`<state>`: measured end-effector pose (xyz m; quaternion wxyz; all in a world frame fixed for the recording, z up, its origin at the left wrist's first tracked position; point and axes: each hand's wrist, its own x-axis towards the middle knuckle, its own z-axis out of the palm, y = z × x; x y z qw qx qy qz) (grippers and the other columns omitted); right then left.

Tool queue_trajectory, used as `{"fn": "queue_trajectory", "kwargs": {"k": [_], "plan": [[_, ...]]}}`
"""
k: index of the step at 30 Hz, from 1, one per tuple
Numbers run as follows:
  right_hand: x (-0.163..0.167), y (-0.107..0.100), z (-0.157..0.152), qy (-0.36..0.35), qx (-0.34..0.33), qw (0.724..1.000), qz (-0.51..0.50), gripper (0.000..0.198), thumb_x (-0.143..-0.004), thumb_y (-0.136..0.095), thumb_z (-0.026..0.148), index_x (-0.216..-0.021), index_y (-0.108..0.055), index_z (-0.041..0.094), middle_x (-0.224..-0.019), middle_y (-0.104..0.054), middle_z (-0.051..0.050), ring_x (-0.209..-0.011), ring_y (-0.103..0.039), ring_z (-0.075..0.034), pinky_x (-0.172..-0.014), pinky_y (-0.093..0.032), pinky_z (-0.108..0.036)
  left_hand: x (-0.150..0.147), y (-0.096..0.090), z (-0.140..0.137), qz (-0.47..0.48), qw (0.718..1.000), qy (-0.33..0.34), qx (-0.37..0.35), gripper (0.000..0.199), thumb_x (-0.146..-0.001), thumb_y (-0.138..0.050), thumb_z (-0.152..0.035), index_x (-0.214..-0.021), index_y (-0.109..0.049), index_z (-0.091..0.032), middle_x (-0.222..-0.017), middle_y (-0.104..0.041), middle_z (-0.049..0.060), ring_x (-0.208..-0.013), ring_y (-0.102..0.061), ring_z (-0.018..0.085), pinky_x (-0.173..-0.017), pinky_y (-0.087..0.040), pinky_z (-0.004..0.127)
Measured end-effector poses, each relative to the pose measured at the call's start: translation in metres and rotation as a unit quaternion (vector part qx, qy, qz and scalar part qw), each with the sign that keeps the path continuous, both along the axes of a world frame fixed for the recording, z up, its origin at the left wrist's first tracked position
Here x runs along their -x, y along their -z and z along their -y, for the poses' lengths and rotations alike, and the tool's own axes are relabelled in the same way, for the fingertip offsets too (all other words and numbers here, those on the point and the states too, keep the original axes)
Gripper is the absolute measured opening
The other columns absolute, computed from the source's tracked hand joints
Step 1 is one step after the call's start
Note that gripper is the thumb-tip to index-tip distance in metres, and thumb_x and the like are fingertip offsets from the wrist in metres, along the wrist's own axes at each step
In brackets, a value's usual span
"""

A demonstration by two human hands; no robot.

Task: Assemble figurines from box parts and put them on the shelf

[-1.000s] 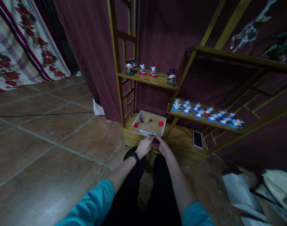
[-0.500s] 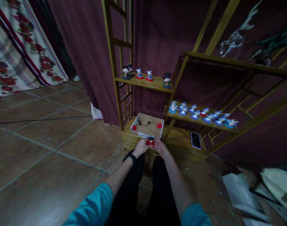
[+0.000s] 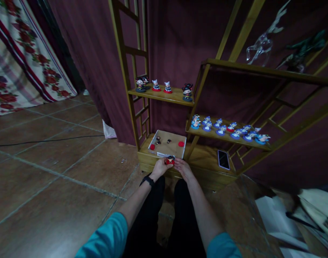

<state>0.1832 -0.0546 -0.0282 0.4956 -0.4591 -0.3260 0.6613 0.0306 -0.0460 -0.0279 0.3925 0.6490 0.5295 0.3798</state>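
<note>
- Left hand (image 3: 160,168): closed on figure (image 3: 170,161), thumb across its red lower part.
- Right hand (image 3: 183,168): fingers loosely bent, tips at figure's other side; cannot tell whether they press on it.
- Figure: upright between both hands, face toward wearer, at near edge of box (image 3: 175,139).
- In box: two red discs (image 3: 181,144), several small dark pieces (image 3: 168,141); neither hand on them.
</note>
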Motion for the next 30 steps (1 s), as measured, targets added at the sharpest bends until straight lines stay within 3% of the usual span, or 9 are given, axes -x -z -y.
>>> {"fn": "queue_trajectory", "kwargs": {"k": [8,15,19,24,30], "plan": [[0.000,0.000,0.004,-0.063,0.003,0.998,-0.022,0.027,-0.064,-0.067,0.027,-0.089,-0.061,0.018,-0.082,-0.069,-0.006,-0.074,-0.066,-0.018,-0.079,-0.049,-0.037,0.001,0.000,0.000,0.026,0.999,0.044,-0.010,0.028,-0.062,-0.065,-0.028,-0.085,-0.060,-0.012,-0.074,-0.063,0.001,-0.065,-0.056,0.012,-0.063,-0.043,0.023],[-0.001,0.008,0.000,-0.066,-0.001,0.997,-0.038,0.028,-0.062,-0.070,0.023,-0.087,-0.062,0.017,-0.082,-0.069,-0.006,-0.072,-0.065,-0.017,-0.077,-0.050,-0.036,-0.002,-0.002,-0.001,0.097,0.993,0.061,0.021,0.042,-0.059,-0.067,-0.021,-0.099,-0.059,-0.011,-0.079,-0.064,0.003,-0.067,-0.057,0.012,-0.065,-0.044,0.025],[0.000,0.005,0.001,-0.060,0.005,0.997,-0.045,0.027,-0.062,-0.069,0.022,-0.087,-0.062,0.017,-0.083,-0.069,-0.006,-0.072,-0.065,-0.016,-0.078,-0.049,-0.035,-0.003,-0.001,-0.003,0.131,0.989,0.062,0.034,0.036,-0.058,-0.068,-0.020,-0.092,-0.061,-0.010,-0.074,-0.064,0.003,-0.065,-0.056,0.013,-0.065,-0.044,0.026],[0.001,-0.005,0.005,-0.080,-0.007,0.996,-0.043,0.031,-0.061,-0.069,0.021,-0.090,-0.062,0.017,-0.091,-0.068,-0.007,-0.080,-0.064,-0.017,-0.082,-0.047,-0.034,-0.003,0.000,-0.003,0.166,0.983,0.070,0.043,0.029,-0.059,-0.067,-0.018,-0.086,-0.062,-0.010,-0.072,-0.063,0.002,-0.063,-0.055,0.012,-0.066,-0.044,0.026],[0.001,-0.007,0.006,-0.086,-0.018,0.996,-0.035,0.037,-0.055,-0.071,0.020,-0.091,-0.063,0.019,-0.098,-0.066,-0.006,-0.091,-0.061,-0.020,-0.084,-0.045,-0.036,-0.003,-0.002,-0.002,0.178,0.980,0.080,0.040,0.030,-0.061,-0.065,-0.017,-0.091,-0.062,-0.011,-0.083,-0.065,0.004,-0.074,-0.058,0.014,-0.074,-0.044,0.028]]}}
